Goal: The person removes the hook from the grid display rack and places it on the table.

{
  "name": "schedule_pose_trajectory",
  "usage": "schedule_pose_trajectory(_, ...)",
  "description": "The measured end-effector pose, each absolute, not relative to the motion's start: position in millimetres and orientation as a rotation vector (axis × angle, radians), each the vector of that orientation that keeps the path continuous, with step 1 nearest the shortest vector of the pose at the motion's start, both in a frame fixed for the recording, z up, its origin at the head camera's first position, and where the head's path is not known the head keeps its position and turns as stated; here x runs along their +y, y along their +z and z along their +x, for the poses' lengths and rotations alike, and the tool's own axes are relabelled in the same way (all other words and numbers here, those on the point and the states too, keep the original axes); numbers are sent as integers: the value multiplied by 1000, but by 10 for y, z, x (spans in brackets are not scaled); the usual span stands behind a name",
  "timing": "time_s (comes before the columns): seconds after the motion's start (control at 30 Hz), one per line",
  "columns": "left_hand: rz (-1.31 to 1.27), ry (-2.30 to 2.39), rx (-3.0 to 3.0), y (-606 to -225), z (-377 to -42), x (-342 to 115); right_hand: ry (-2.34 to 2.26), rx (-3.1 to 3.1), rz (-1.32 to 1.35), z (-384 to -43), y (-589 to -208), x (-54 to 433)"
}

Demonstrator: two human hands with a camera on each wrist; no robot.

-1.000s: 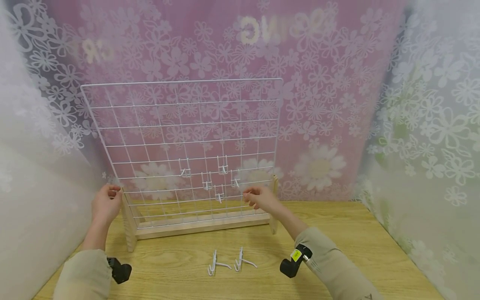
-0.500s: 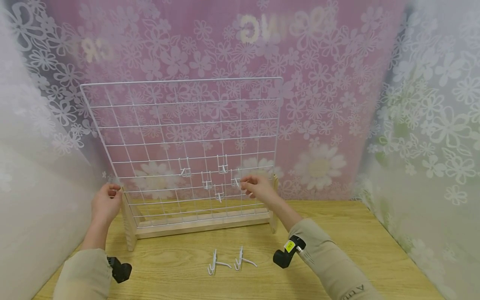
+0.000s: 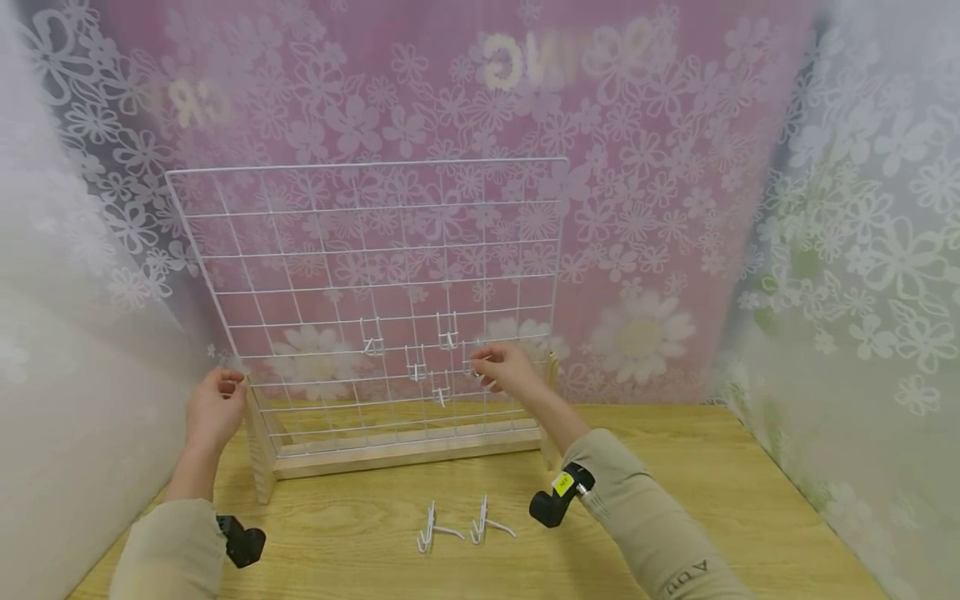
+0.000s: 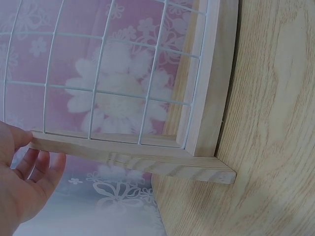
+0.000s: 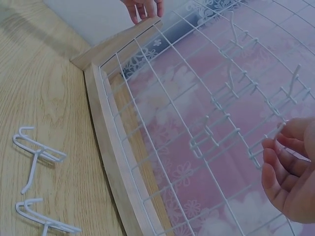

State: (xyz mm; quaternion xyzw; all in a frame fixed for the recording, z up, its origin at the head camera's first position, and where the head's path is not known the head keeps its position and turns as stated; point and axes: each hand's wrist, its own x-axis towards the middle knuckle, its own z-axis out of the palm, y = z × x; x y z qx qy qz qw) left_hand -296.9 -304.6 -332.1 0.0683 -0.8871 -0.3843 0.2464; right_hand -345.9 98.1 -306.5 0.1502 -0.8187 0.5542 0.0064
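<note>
A white wire grid panel [image 3: 360, 166] stands upright in a wooden stand [image 3: 412, 457]. My left hand [image 3: 216, 408] grips the upper end of the stand's left post [image 4: 98, 149], thumb on one side and fingers on the other in the left wrist view. At the panel's lower right, my right hand [image 3: 512, 371] pinches the prong of a white wire hook [image 5: 253, 157] that sits on the grid; the fingers partly hide it in the head view. Several other white hooks, among them one at the upper left [image 3: 373, 346] and a lowest one [image 3: 441, 395], hang left of that hand.
Two loose white hooks, a left one [image 3: 427, 533] and a right one [image 3: 480, 525], lie on the wood-grain table [image 3: 337, 533] before the stand. A pink floral curtain [image 3: 645, 208] hangs behind; pale floral sheets flank both sides.
My right hand has moved left and slightly up from beside the rightmost hook onto it, covering part of it. The left hand stays on the post.
</note>
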Motion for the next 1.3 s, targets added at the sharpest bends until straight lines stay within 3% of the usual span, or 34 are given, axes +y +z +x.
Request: schedule_pose_trajectory(1.3,209,-1062,-2401,-3359,-3006,-3059,1839,-2461,444,-3365,-3009,882)
